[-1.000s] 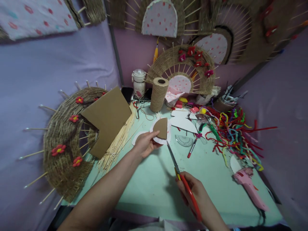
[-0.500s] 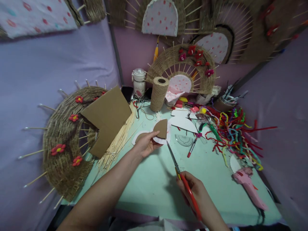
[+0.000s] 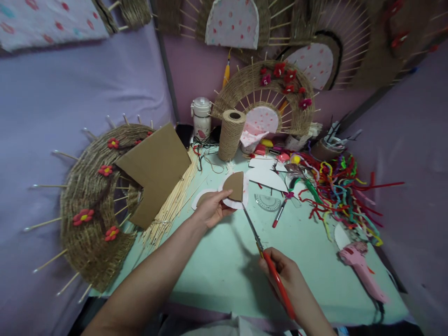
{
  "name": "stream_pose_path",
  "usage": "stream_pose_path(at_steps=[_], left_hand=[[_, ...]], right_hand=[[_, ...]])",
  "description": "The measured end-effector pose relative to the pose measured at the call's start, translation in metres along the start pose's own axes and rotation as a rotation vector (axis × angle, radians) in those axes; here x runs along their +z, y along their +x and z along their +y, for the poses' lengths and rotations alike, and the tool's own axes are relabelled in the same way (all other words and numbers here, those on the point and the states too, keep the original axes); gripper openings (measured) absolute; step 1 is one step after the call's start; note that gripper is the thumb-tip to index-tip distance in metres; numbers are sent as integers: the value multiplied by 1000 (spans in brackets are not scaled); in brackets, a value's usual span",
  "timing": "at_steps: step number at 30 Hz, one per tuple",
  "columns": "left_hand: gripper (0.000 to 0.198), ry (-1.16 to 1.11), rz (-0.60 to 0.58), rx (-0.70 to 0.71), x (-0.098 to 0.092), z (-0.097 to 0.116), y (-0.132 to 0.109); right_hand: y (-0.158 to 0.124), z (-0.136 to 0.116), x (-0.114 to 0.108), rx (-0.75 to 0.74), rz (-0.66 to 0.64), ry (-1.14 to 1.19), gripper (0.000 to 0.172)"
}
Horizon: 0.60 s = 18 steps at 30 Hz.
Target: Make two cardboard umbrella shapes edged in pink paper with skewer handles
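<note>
Between the thumb and fingers of my left hand (image 3: pixel 215 208) is a half-round cardboard piece (image 3: pixel 234 185) with a white fabric border showing around it. My right hand (image 3: pixel 285 275) is closed around the red handles of a pair of scissors (image 3: pixel 251 225). The blades look nearly closed, and their tips reach the fabric border at the lower corner of the cardboard piece. Another half-round cardboard piece (image 3: pixel 203 199) with a white border lies on the table, partly hidden behind my left hand.
Bamboo sticks (image 3: pixel 171 205) and a cut cardboard sheet (image 3: pixel 157 170) lie left, beside a woven twine fan (image 3: pixel 84 205). A twine spool (image 3: pixel 231 135) stands at the back. Right are a protractor (image 3: pixel 268 202), a marker (image 3: pixel 279 214), pipe cleaners (image 3: pixel 336 186) and a pink glue gun (image 3: pixel 362 270).
My right hand and the scissors have shifted very slightly to the right, and the blades seem a bit more closed. My left hand keeps the cardboard piece in nearly the same place.
</note>
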State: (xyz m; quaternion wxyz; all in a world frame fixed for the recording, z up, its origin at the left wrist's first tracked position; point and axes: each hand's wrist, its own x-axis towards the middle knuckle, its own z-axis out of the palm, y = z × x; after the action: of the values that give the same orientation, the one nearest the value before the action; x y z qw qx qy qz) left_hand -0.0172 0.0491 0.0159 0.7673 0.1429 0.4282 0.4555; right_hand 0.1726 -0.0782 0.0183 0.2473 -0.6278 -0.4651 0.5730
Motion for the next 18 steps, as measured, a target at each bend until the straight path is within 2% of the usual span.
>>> stream_pose_path(at_steps=[11,18], left_hand=[[7,17,27,28,0,-1,0],[14,-28,32,36,-2,0,3]], right_hand=[[1,5,-2,-57,38,-89,47],[-2,4,-4,-6,19,-49,47]])
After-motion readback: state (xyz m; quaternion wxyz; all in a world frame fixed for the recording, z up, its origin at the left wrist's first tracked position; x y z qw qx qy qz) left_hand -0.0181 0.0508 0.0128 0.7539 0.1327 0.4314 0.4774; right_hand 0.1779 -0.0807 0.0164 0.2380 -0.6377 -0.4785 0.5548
